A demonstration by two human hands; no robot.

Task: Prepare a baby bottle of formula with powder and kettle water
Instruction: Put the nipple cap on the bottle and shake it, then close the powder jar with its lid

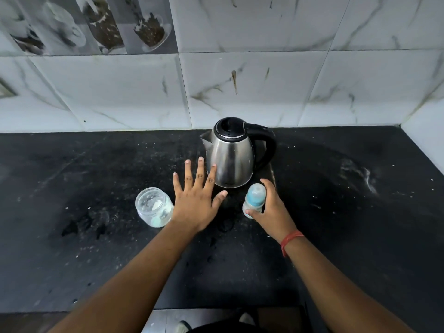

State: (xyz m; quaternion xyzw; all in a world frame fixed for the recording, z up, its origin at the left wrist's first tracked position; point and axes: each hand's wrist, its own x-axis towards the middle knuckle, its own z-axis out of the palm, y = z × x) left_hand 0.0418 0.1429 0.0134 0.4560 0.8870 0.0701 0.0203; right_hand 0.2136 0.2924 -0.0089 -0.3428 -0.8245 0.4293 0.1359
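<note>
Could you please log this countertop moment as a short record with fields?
surface: black countertop, dusted with white specks
kettle: steel kettle at the back, lid shut, handle to the right
jar: open glass jar with white powder, left of the hands
bottle: baby bottle, upright, blue cap on
left hand: left hand open, fingers spread, holding nothing
right hand: right hand gripping the bottle

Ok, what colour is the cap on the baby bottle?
Light blue, under a clear dome, on the small clear baby bottle in the right hand; head view.
</note>
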